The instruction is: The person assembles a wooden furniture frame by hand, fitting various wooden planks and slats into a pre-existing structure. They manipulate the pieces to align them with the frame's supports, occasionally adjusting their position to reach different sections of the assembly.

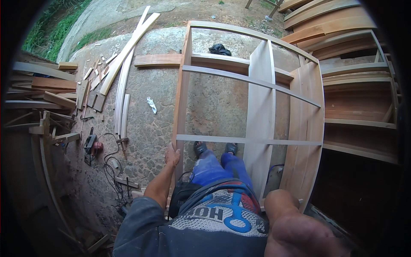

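A large wooden frame (182, 90), built like an open cabinet with long side boards, crossbars and an upright divider panel (259, 94), stands around my legs. My left hand (172, 156) grips the edge of its left side board, just below where the lower crossbar (214, 139) meets it. Close to the camera at the lower right, my right hand (306, 235) is raised on a bent arm, apart from the frame. Its fingers are out of sight, so whether it holds anything does not show.
Long light strips (128, 55) and wood scraps lie on the stone ground to the left. A corded power tool (90, 143) with its cable sits nearby, below a white rag (151, 105). Stacked boards (47, 83) line the left; another wooden cabinet (359, 100) stands close on the right.
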Demonstrator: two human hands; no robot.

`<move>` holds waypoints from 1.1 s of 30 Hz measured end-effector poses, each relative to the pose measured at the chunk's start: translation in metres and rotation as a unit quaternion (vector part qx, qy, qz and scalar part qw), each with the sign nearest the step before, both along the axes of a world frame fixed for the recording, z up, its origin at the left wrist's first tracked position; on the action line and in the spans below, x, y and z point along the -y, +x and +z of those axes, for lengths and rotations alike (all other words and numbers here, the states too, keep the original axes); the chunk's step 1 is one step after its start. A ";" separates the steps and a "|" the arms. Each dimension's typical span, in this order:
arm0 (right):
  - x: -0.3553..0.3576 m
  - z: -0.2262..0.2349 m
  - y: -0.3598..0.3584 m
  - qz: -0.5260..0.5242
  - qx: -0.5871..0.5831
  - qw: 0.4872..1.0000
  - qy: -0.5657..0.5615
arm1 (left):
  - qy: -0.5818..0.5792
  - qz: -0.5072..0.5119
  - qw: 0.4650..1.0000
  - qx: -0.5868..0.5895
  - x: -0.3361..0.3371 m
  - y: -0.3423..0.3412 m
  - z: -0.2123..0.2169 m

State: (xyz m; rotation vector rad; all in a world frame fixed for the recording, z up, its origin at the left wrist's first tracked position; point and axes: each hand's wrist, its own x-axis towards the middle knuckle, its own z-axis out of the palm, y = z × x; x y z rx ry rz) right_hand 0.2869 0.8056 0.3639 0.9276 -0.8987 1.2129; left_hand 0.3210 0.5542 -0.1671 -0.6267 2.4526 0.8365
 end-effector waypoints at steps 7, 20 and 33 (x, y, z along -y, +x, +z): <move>-0.051 -0.030 0.021 -0.135 0.291 0.894 0.312 | -0.021 -0.028 0.990 0.135 0.009 -0.007 -0.007; -0.066 -0.135 0.003 -0.275 0.607 0.701 0.254 | -0.047 -0.062 0.987 0.141 0.004 -0.010 -0.003; -0.058 -0.089 -0.086 -0.313 0.495 0.674 0.450 | -0.023 -0.024 0.988 0.152 0.009 -0.008 -0.008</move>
